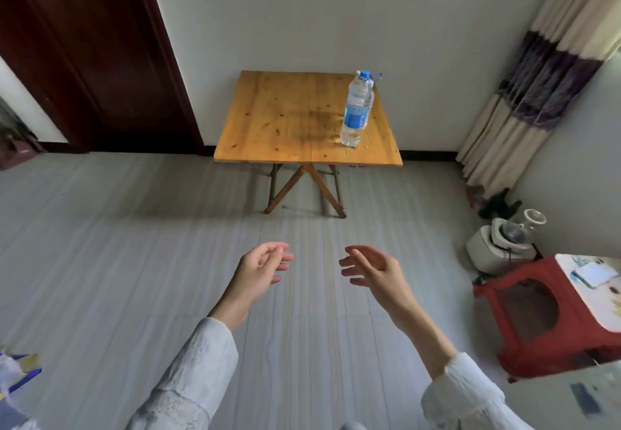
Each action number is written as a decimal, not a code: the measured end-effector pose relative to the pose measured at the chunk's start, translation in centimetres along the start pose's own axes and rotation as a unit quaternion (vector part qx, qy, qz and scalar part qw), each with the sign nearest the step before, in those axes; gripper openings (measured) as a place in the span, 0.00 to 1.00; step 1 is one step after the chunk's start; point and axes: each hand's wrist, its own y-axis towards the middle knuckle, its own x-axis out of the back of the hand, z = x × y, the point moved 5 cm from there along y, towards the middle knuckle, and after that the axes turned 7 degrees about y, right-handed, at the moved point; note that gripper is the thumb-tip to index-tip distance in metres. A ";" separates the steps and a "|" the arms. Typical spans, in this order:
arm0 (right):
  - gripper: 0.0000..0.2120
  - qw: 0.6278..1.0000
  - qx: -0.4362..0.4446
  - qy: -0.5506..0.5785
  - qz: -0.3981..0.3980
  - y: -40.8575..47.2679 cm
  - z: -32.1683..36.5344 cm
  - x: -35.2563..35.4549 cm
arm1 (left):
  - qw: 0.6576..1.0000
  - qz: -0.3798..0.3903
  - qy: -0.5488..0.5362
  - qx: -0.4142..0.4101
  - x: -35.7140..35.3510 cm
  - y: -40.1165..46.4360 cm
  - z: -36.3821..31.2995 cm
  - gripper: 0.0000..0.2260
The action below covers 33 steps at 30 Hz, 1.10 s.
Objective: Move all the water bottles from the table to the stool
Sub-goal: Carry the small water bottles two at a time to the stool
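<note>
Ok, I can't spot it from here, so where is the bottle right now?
In the head view the bottle stands upright on the wooden table, near its right edge, against the far wall.

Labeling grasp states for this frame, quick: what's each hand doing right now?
Left hand: open, fingers loosely curled, holding nothing.
Right hand: open, fingers relaxed, holding nothing.

I count one water bottle (357, 109) on one wooden table (285, 120). I see one red stool (524, 315), one dark door (87, 53), one striped curtain (537, 86) and my two hands, left hand (260, 266) and right hand (373, 270).
</note>
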 end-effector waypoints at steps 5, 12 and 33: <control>0.07 1.000 -0.017 -0.011 -0.006 9.4 0.5 0.6 | 0.999 0.037 0.016 0.028 -0.6 9.1 0.0 0.08; 0.08 1.000 0.010 -0.008 -0.016 26.0 4.5 3.0 | 0.999 0.028 0.026 0.012 -0.8 25.1 -4.0 0.08; 0.07 0.979 0.075 -0.004 -0.188 62.4 16.8 15.7 | 0.994 0.103 0.018 -0.028 -8.7 66.2 -16.4 0.09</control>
